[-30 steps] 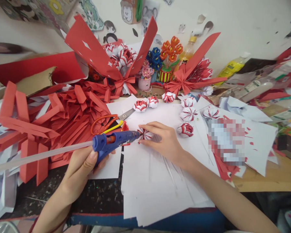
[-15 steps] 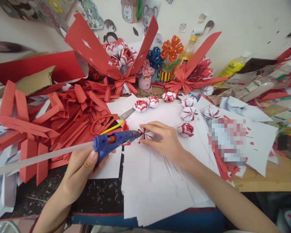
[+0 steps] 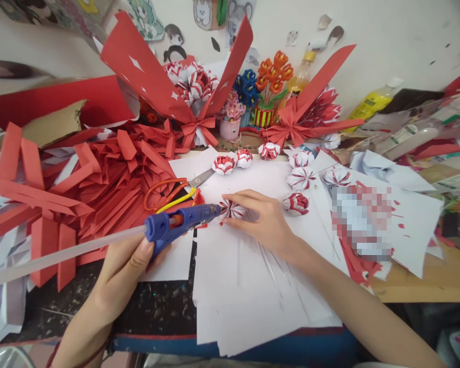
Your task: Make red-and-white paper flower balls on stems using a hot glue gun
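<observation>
My left hand is wrapped round the handle of a blue glue gun, with a long clear glue stick jutting from its back. The gun's dark tip meets the middle of a red-and-white paper flower. Thumb and fingers of my right hand pinch that flower from its right side, above the white paper sheets. Thin wire stems lie below my right hand. Whether one is joined to the held flower is hidden.
Scissors lie beside a heap of folded red paper strips. Several finished paper flowers, one being a red-and-white flower, sit behind and right. At the back stand wrapped bouquets and a pot of orange flowers.
Both hands stay in nearly the same place, the glue gun's tip still at the flower. The whole view has shifted very slightly.
</observation>
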A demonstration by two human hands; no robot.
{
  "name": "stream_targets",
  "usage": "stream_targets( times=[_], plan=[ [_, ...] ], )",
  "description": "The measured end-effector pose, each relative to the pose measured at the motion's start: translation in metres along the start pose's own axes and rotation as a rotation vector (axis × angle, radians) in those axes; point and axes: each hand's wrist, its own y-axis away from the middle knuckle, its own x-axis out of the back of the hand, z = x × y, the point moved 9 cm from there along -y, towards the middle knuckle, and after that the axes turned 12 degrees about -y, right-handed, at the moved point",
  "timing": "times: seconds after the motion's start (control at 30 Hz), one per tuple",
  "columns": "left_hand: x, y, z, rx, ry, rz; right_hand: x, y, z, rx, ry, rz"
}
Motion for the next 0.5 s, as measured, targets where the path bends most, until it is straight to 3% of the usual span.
stream_targets(
  times=[0.13,0.5],
  plan=[
    [0.0007,-0.0013,-0.0004,-0.061,-0.043,-0.022,0.0002,-0.0003,-0.0007,0.007,0.001,0.003],
    [-0.0026,0.0011,-0.0052,-0.01,0.006,-0.033,-0.0001,-0.0001,0.0001,0.01,-0.002,0.003]
  ],
)
